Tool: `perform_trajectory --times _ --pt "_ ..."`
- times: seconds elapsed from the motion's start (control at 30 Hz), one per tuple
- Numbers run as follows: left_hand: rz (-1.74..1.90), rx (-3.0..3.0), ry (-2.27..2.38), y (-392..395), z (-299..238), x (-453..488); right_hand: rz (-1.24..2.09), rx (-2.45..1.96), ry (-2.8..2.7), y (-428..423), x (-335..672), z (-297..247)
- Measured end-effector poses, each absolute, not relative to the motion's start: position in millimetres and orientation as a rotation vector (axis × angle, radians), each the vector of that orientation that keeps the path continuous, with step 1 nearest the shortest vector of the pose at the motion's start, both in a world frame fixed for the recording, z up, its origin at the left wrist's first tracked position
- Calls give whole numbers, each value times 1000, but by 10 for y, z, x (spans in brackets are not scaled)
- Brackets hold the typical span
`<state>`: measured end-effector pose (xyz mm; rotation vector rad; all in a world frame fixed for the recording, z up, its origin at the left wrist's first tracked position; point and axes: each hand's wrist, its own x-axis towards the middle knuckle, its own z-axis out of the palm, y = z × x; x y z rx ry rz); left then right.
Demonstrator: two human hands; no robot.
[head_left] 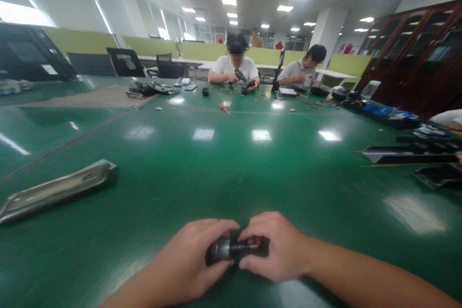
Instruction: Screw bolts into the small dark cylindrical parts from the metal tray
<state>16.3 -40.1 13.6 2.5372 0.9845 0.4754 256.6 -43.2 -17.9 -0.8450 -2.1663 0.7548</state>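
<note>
Clasping the tool (pixel 235 249) by the thick end in the left hand (pixel 201 245), seemingly grasping the thin end, partly hidden, in the right hand (pixel 280 248); holding it lengthwise, left to right, between both, over the near desk (pixel 231 178).

The left hand (pixel 197 252) and the right hand (pixel 277 248) are left bare. Nothing is worn on the left forearm (pixel 155 284) or the right forearm (pixel 355 269) as far as they are shown. Both are tapered towards the wrists, and finer skin detail is blurred.
</note>
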Motion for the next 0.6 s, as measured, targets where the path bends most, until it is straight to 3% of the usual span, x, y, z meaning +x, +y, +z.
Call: perform_trajectory --times 0.6 --pt "406 2436 953 -456 144 253 637 -724 -2221 -446 2533 -170"
